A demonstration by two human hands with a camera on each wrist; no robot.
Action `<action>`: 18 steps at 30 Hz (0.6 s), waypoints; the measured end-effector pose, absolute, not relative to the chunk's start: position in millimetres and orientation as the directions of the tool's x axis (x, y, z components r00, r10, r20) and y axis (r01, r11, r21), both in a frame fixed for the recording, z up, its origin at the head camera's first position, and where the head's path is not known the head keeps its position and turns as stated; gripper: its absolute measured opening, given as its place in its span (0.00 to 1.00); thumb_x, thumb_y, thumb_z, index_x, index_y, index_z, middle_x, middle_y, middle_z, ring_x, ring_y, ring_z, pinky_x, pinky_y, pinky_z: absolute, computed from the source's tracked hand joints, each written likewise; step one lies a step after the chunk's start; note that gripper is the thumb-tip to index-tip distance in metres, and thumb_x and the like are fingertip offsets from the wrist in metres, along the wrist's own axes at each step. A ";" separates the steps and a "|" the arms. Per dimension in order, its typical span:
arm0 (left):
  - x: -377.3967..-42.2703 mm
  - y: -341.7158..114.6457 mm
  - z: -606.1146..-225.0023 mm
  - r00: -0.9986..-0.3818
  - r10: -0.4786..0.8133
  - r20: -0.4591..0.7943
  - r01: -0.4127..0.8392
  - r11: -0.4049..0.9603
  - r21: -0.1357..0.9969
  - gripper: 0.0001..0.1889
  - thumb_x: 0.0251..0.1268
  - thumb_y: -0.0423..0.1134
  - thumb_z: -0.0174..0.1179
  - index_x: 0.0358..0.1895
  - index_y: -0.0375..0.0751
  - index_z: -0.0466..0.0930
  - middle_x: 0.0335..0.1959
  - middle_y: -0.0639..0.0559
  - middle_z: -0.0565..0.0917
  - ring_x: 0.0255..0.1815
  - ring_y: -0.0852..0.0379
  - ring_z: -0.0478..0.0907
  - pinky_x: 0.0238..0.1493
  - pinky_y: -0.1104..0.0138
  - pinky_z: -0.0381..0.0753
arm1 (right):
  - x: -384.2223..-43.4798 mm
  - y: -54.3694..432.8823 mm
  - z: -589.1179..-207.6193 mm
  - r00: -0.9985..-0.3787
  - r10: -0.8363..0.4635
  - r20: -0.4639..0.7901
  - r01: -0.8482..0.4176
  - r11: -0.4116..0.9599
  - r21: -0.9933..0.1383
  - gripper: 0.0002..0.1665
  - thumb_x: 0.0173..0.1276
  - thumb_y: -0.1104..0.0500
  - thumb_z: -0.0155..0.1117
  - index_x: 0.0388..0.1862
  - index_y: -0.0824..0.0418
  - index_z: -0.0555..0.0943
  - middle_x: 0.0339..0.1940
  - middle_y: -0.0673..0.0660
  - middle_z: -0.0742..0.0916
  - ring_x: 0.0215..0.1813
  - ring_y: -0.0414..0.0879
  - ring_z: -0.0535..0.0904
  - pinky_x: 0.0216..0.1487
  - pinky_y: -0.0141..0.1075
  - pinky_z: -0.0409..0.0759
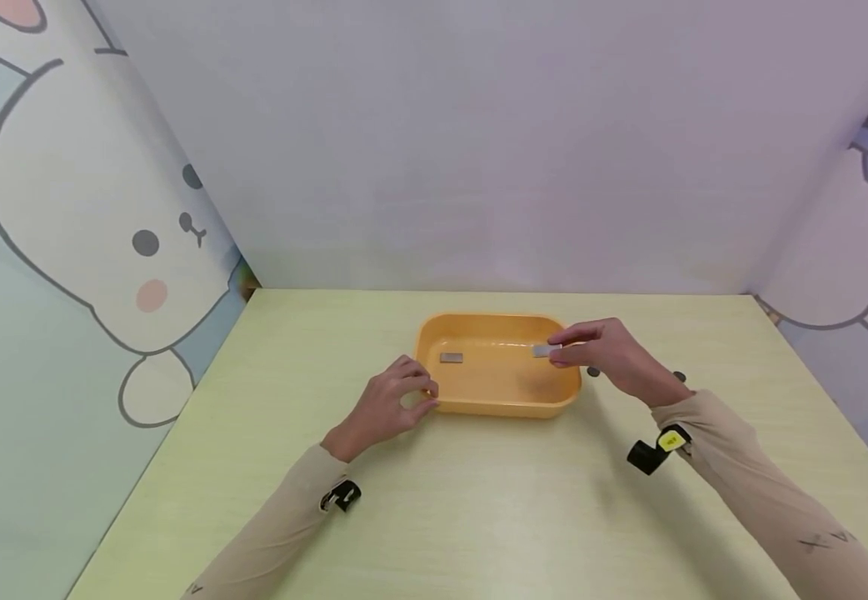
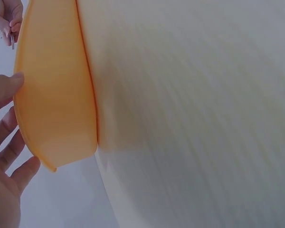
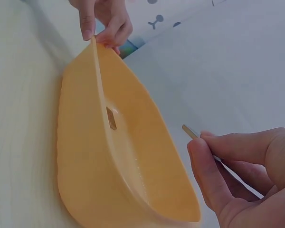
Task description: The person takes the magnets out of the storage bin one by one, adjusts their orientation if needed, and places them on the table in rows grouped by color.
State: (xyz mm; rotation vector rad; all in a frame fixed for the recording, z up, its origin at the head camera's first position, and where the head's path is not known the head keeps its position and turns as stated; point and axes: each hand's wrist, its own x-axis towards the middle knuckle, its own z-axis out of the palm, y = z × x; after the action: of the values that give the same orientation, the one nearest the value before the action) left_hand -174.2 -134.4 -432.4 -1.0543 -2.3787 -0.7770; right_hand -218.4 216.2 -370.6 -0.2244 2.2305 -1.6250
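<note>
An orange plastic tray (image 1: pixel 494 379) stands on the table in the head view. At its left end my left hand (image 1: pixel 389 402) pinches the rim between thumb and fingers. One small grey rectangular piece (image 1: pixel 451 358) lies flat on the tray's floor, towards the left. Above the right part of the tray, my right hand (image 1: pixel 610 352) holds a similar flat piece (image 1: pixel 541 352) by its end. The right wrist view shows this thin piece (image 3: pixel 192 132) edge-on between thumb and fingertips, apart from the tray wall (image 3: pixel 85 156).
Two small dark round things, one dark disc (image 1: pixel 593 372) and another disc (image 1: pixel 679 377), lie on the pale table (image 1: pixel 479 500) right of the tray. A plain wall (image 1: pixel 479 167) rises behind the table, and cartoon-printed panels (image 1: pixel 104 250) flank it.
</note>
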 end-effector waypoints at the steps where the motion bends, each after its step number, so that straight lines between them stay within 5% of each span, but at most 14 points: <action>1: -174.1 -134.8 -432.6 -0.624 0.531 0.574 0.768 0.555 0.321 0.06 0.53 0.38 0.70 0.28 0.49 0.81 0.33 0.58 0.78 0.39 0.61 0.72 0.32 0.70 0.75 | -218.0 216.8 -370.2 -0.918 -0.338 -0.209 0.100 0.313 -0.944 0.24 0.58 0.57 0.72 0.50 0.68 0.80 0.46 0.63 0.85 0.46 0.50 0.83 0.49 0.41 0.76; 12: -174.3 -134.8 -430.2 -0.646 0.533 0.546 0.753 0.563 0.340 0.05 0.53 0.39 0.70 0.28 0.50 0.82 0.33 0.59 0.79 0.39 0.62 0.72 0.32 0.70 0.75 | -212.7 224.3 -362.4 -0.914 -0.312 -0.258 0.150 0.329 -0.932 0.28 0.57 0.55 0.73 0.53 0.68 0.79 0.48 0.64 0.84 0.44 0.49 0.83 0.39 0.33 0.77; 18: -173.1 -134.6 -428.9 -0.636 0.525 0.565 0.759 0.555 0.339 0.06 0.51 0.38 0.71 0.28 0.49 0.82 0.33 0.59 0.80 0.38 0.61 0.73 0.32 0.69 0.75 | -208.8 229.7 -360.9 -0.906 -0.339 -0.254 0.147 0.311 -0.939 0.28 0.60 0.57 0.70 0.55 0.72 0.76 0.44 0.61 0.86 0.45 0.50 0.83 0.43 0.35 0.78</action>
State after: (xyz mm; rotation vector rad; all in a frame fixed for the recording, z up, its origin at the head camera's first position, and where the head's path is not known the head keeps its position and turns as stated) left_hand -173.1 -134.6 -428.9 -1.0444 -2.3929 -0.7995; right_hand -208.8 229.7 -360.9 -0.1702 2.1780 -1.6243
